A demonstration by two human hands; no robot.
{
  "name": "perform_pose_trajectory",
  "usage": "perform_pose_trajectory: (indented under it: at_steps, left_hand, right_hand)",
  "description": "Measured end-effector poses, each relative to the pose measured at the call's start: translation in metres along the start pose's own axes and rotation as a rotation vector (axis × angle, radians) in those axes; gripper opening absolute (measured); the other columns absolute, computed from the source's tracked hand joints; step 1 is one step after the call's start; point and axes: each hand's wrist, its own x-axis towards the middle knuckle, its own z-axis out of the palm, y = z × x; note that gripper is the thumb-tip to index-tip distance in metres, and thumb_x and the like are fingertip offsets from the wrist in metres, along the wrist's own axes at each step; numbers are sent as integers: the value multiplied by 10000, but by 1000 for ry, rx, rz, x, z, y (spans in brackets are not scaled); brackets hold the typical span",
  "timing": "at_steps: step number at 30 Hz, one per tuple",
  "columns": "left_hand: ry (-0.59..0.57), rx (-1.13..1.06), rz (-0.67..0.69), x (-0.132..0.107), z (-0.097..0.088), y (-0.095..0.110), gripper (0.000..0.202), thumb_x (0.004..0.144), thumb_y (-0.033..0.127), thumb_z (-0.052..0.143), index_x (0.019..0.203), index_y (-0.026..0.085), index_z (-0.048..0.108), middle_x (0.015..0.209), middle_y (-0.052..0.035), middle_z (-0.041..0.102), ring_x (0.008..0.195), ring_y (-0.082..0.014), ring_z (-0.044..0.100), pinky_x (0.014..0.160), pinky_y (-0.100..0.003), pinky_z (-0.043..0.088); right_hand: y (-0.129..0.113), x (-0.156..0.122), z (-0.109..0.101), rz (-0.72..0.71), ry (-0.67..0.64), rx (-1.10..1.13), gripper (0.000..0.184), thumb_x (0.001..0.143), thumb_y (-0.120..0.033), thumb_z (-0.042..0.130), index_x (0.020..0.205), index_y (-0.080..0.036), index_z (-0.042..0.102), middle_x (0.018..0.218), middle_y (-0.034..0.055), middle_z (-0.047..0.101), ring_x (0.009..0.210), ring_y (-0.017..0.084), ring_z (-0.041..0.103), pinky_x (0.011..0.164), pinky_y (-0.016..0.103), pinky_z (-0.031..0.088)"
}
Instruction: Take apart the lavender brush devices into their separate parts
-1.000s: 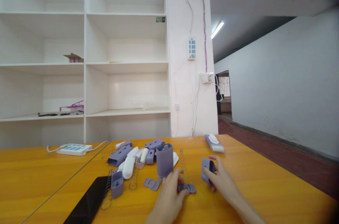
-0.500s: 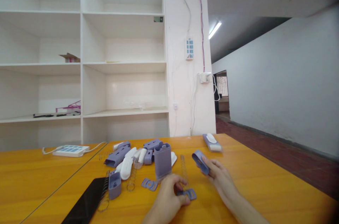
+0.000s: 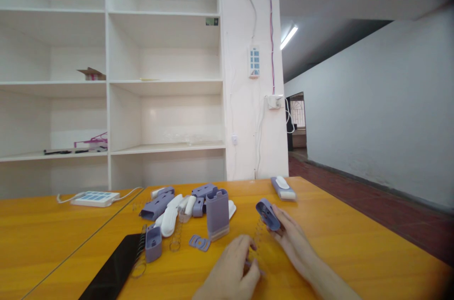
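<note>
My right hand is closed on a small purple cap-shaped part, holding it tilted just above the orange table. A thin metal spring slants from that part down to my left hand. The left fingers are curled in a pinch at the spring's lower end. A flat purple piece peeks out under those fingertips. Just left of the hands, a purple housing stands upright and a flat purple ring plate lies on the table.
A pile of purple and white plastic parts and loose springs lies behind. A small purple part sits by a black tablet. A finished purple-and-white unit lies far right, a white power strip at left, white shelves behind.
The right hand has lifted and tilted the purple cap. The spring that lay flat on the table now slants up to it. The left hand has drawn back toward me over the flat piece.
</note>
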Motion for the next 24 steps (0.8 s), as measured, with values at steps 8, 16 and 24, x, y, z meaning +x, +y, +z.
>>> perform_pose_trajectory:
  at_steps: [8,16,24]
  left_hand:
    - [-5,-96,-67,-1,2,-3,142,907,241,496,973,223,620,947,-39,655,901,-203,650,814,-295,495]
    - [-25,-156,-100,-3,7,-5,163,878,224,520,981,223,647,955,-23,632,872,-181,643,775,-266,499]
    - [-61,-139,-108,-1,5,-2,203,839,196,540,987,228,674,938,-20,640,849,-179,634,777,-272,487]
  right_hand:
    - [7,3,-4,37,7,-23,379,664,-457,902,929,-221,769,933,23,804,793,179,732,643,226,554]
    - [10,1,-1,56,-11,-61,353,660,-461,897,865,-211,757,799,10,781,731,168,706,639,231,530]
    - [9,-4,3,56,-28,-77,373,640,-480,902,853,-205,767,831,15,782,729,167,692,646,240,525]
